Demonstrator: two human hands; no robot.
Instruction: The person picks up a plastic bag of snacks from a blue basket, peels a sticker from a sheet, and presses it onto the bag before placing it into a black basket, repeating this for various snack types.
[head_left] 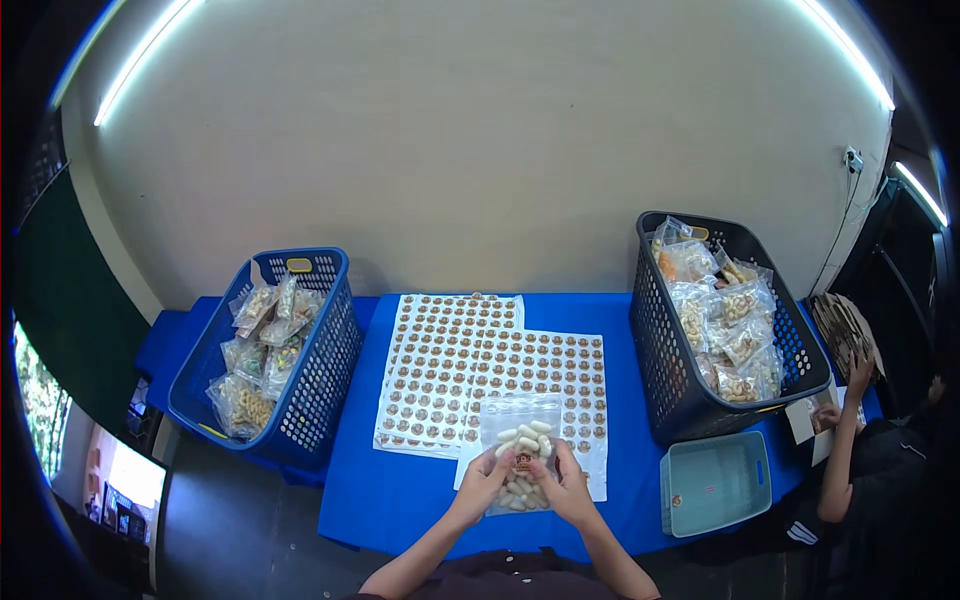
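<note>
A clear zip bag [521, 408] of white oblong pieces is held upright near the table's front edge. My left hand [482, 487] grips its left side and my right hand [568, 487] its right side, with both thumbs on the front. Between the thumbs a round brown sticker [523, 461] shows on the bag. Behind and under the bag lie white sheets [430, 375] printed with rows of round brown stickers, overlapping on the blue cloth.
Left stands a blue basket [322, 375] of filled bags; right, a black basket [665, 375] of filled bags. A teal tray [715, 485] sits at front right. Beyond it a co-worker's hand [858, 368] touches a brown stack [835, 325]. The blue table [350, 500] ends near my body.
</note>
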